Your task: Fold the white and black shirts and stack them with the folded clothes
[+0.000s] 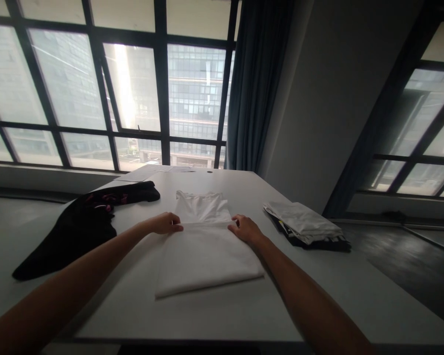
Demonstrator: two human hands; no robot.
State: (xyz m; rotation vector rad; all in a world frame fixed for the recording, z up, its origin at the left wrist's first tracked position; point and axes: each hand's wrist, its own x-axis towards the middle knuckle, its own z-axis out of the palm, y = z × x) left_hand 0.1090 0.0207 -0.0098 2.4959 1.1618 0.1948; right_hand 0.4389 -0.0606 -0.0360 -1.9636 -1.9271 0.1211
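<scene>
Shirt (pixel 207 256) lies flat on the table (pixel 237 315), looks mid-fold tbh; left hand (pixel 165 223) and right hand (pixel 246 229) each pinch one side of it. Next move prob needs both sides moving evenly.

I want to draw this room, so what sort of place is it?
Probably an office or workroom, though I can't be sure. There's a big white table with a folded white cloth on it, wide dark-framed windows, and a large building outside.
</scene>
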